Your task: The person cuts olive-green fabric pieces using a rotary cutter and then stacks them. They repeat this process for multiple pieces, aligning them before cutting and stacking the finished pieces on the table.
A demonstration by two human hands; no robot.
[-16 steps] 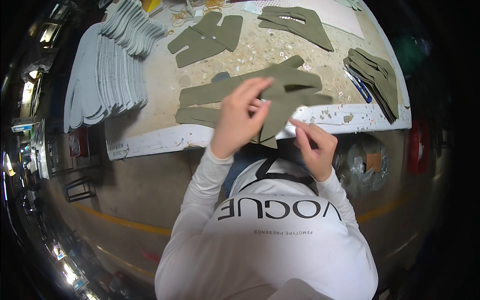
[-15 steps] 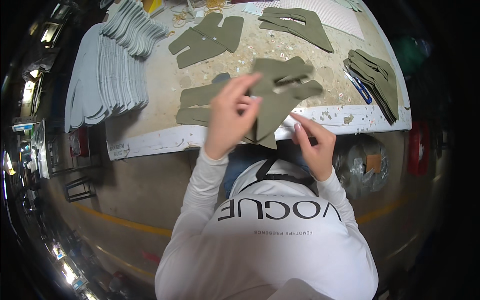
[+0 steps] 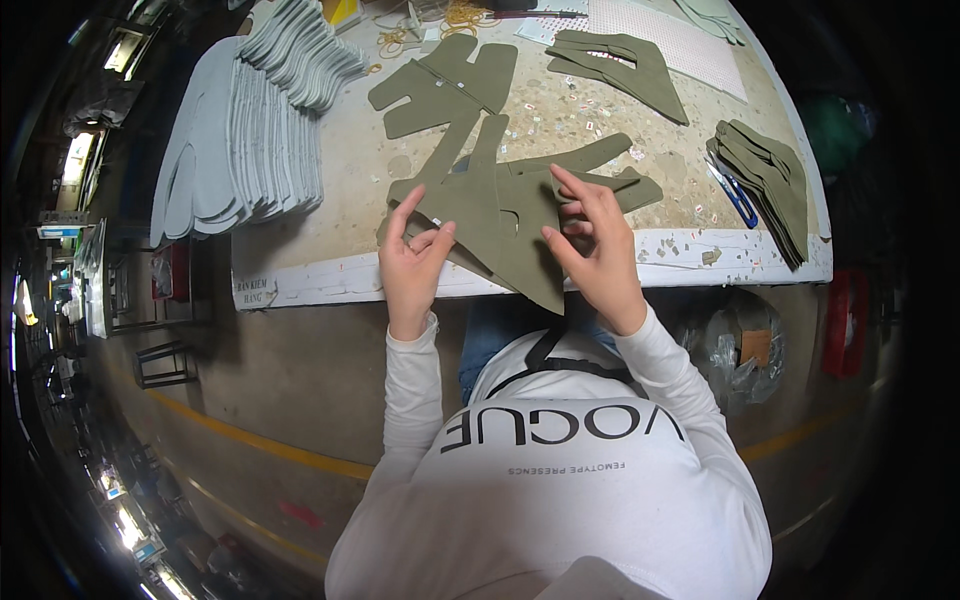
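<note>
A flat olive-green cut piece [image 3: 510, 225], with a pointed corner past the table's front edge, lies over other olive pieces [image 3: 600, 160]. My left hand [image 3: 412, 265] is open at its left side, index finger stretched and thumb near a small white label. On the opposite side, my right hand [image 3: 600, 245] is open too, index finger and thumb spread at the piece's edge. Whether the fingertips press on the material is hard to tell. Just beyond lies another olive piece [image 3: 455, 85] with small white labels along its middle seam.
Tall stacks of grey-blue cut pieces [image 3: 270, 150] fill the table's left. Folded olive pieces [image 3: 640, 70] lie at the back, and an olive stack [image 3: 775, 190] at the right, beside blue-handled snips [image 3: 735, 195]. Tiny labels litter the tabletop [image 3: 560, 105]. A plastic bag [image 3: 745, 350] stands below.
The olive piece has been turned and laid down over the others. My left hand has drawn back toward the left; my right hand has risen onto the piece's right side.
</note>
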